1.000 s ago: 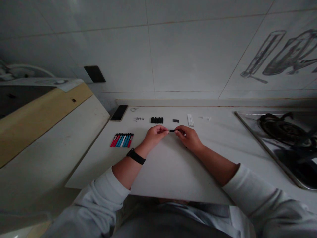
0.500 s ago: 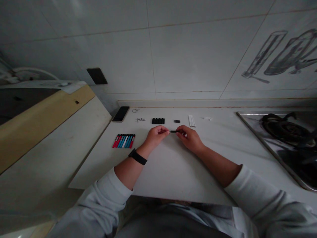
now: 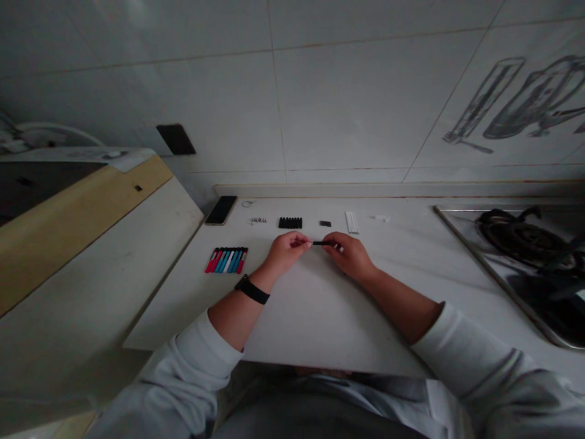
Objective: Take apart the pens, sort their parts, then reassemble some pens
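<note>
My right hand (image 3: 348, 251) pinches a short, thin black rod-like piece (image 3: 320, 243) that points left, held just above the white counter. At its left end are the closed fingertips of my left hand (image 3: 287, 249); what they grip, if anything, is too small to tell. Beyond my hands lie a row of short black cylinders (image 3: 290, 223), a small cluster of tiny dark pieces (image 3: 325, 224) and several thin white sticks (image 3: 351, 222). To the left sits a row of red, blue and white tubes (image 3: 226, 260) with black ends, like marker barrels.
A phone (image 3: 221, 210) lies at the counter's back left, beside a small ring (image 3: 247, 203) and several small metallic pieces (image 3: 258, 221). A small whitish item (image 3: 380, 218) is at the back right. Farther right is a gas stove (image 3: 516, 262); the tiled wall (image 3: 342, 116) stands behind.
The view has shifted slightly. Both hands stay in nearly the same place, with the black rod-like piece still between them.
</note>
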A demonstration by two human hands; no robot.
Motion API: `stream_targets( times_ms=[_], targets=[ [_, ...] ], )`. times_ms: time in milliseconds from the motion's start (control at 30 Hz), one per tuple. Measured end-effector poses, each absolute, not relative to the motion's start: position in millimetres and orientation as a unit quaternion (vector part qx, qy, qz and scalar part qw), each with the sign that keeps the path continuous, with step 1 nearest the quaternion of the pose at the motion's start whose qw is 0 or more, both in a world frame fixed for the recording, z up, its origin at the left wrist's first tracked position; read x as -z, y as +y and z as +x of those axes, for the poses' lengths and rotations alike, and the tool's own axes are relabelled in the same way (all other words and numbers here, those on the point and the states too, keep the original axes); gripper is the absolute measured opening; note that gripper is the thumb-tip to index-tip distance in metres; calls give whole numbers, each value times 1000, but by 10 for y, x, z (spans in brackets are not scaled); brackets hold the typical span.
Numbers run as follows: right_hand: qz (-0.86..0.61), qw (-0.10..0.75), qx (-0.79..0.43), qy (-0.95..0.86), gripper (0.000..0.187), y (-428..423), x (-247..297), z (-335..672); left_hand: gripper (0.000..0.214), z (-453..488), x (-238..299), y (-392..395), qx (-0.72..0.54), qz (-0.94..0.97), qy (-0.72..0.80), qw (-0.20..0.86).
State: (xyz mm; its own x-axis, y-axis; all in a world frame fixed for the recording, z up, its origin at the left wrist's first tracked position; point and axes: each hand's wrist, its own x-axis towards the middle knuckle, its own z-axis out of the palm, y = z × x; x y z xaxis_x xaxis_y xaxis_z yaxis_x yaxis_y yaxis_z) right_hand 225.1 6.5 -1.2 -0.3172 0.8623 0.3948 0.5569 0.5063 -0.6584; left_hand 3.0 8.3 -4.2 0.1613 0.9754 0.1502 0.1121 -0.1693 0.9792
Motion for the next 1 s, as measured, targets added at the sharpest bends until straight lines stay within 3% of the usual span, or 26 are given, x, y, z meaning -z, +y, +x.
stream_targets(
  times_ms=[333,567,700,833,1000],
  targets=[
    [-445,318,-188,-816,39,77,-12,2296,13,5,-19,29,-439,672,458,383],
    [-414,287,-117,-856,35,54,-37,2272,19,22,-10,-8,-422,755,426,266],
    [-409,280,-107,-862,35,93,-58,2283,7,18,-5,11,-402,777,427,229],
    [-479,295,-53,-825,36,313,-32,2410,9,5,17,41,-420,751,459,220],
    [-559,216,5,-800,39,583,62,2545,10,8,35,47,-428,741,464,227]
  ],
)
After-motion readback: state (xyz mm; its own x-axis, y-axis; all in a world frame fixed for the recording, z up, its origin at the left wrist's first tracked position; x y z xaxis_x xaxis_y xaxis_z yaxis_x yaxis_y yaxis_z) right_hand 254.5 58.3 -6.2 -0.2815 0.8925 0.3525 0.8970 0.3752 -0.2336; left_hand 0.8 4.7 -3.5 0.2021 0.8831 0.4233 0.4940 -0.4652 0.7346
